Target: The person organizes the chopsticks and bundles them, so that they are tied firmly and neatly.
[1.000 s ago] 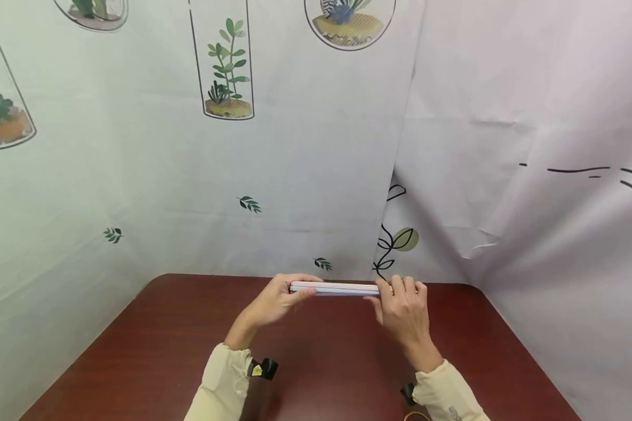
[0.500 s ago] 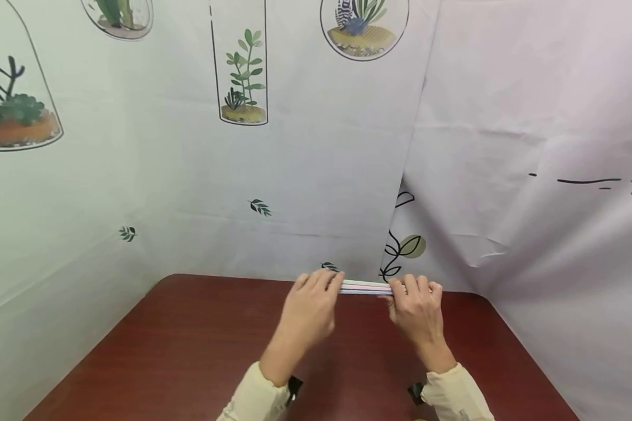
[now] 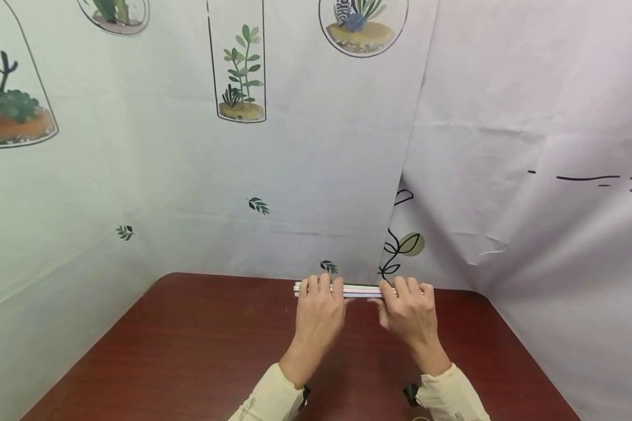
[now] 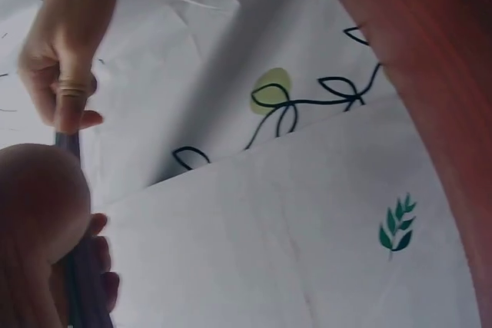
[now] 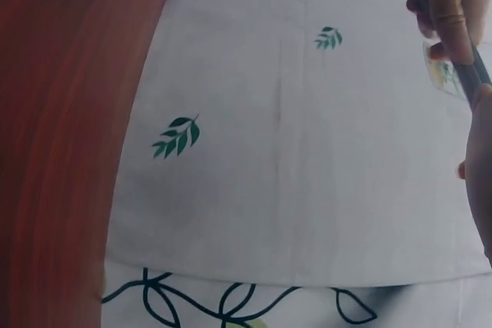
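A thin, pale bundle (image 3: 362,290) with white, pink and blue layers shows edge-on in the head view, held level near the table's far edge. My left hand (image 3: 320,310) grips it left of its middle, fingers curled over the top. The bundle's left end sticks out past that hand, with several layers showing there. Around the right end my right hand (image 3: 409,313) curls its fingers, thumb on the near underside. In the left wrist view the bundle (image 4: 86,282) looks dark and runs between both hands. The right wrist view catches only part of it (image 5: 469,78) at the right edge.
A dark red wooden table (image 3: 189,345) with rounded far corners lies below the hands. Behind and beside it hangs a white cloth (image 3: 316,164) printed with plants and leaves. Dark wrist cameras (image 3: 412,394) sit at the cream sleeves (image 3: 274,394).
My left hand let its pinch on the bundle's left end go, turned over and took hold farther right, fingers on top. It then slid slightly, baring the left end. The right hand kept its grip.
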`<state>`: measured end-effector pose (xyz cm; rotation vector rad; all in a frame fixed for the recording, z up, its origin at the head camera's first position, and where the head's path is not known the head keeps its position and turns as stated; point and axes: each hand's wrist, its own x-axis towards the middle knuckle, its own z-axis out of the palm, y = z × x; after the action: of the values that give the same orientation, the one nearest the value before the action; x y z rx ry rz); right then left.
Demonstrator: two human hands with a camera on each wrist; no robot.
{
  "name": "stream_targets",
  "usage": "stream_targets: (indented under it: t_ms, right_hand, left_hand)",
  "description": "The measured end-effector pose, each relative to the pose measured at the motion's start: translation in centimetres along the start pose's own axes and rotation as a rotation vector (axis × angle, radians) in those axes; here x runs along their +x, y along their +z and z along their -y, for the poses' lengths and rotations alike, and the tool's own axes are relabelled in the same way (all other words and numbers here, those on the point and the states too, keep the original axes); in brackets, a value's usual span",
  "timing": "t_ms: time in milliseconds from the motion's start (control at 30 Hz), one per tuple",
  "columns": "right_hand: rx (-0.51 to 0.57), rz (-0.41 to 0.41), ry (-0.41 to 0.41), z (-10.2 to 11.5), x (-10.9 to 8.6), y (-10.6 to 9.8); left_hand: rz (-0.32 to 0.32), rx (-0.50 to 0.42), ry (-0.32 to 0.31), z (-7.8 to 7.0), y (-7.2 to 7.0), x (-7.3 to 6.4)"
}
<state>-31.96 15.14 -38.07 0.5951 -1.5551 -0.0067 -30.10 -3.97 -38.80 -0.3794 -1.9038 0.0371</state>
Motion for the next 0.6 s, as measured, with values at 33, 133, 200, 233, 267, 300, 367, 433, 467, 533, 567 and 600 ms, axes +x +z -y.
stream_targets:
  t_ms: [33, 133, 200, 233, 267, 300, 367, 433, 467, 533, 567, 600]
  right_hand:
    - [0.001, 0.010, 0.011, 0.1, 0.1, -0.1]
    - [0.010, 0.045, 0.046, 0.7, 0.3, -0.3]
    - [0.021, 0.061, 0.060, 1.2, 0.4, -0.4]
    - [0.024, 0.064, 0.063, 1.4, 0.4, -0.4]
    - [0.026, 0.063, 0.065, 1.6, 0.5, -0.5]
    - [0.021, 0.052, 0.064, 1.8, 0.6, -0.5]
    - [0.000, 0.013, 0.061, 2.1, 0.8, -0.5]
    - [-0.036, -0.038, 0.056, 2.3, 1.1, -0.5]
    - [-0.054, -0.062, 0.052, 2.4, 1.2, -0.5]
    - [-0.080, -0.101, 0.046, 2.5, 1.7, -0.5]
    - [-0.088, -0.114, 0.039, 2.5, 1.9, -0.5]
    - [-0.090, -0.124, 0.034, 2.5, 2.1, -0.6]
  left_hand:
    - [-0.018, 0.007, -0.006, 0.0, 0.2, 0.0]
    - [-0.056, 0.008, -0.026, 0.0, 0.4, 0.2]
    - [-0.073, 0.007, -0.041, 0.1, 0.4, 0.3]
    - [-0.071, 0.009, -0.049, 0.1, 0.3, 0.3]
    - [-0.073, 0.008, -0.054, 0.2, 0.2, 0.3]
    - [-0.071, 0.011, -0.058, 0.2, 0.0, 0.4]
    - [-0.063, 0.014, -0.062, 0.1, -0.3, 0.4]
    - [-0.044, 0.013, -0.063, 0.1, -0.6, 0.5]
    - [-0.043, 0.005, -0.062, 0.1, -0.8, 0.5]
    - [-0.036, -0.011, -0.066, 0.1, -1.0, 0.6]
    - [-0.036, -0.019, -0.064, 0.2, -1.0, 0.7]
    - [-0.043, -0.031, -0.062, 0.3, -1.1, 0.8]
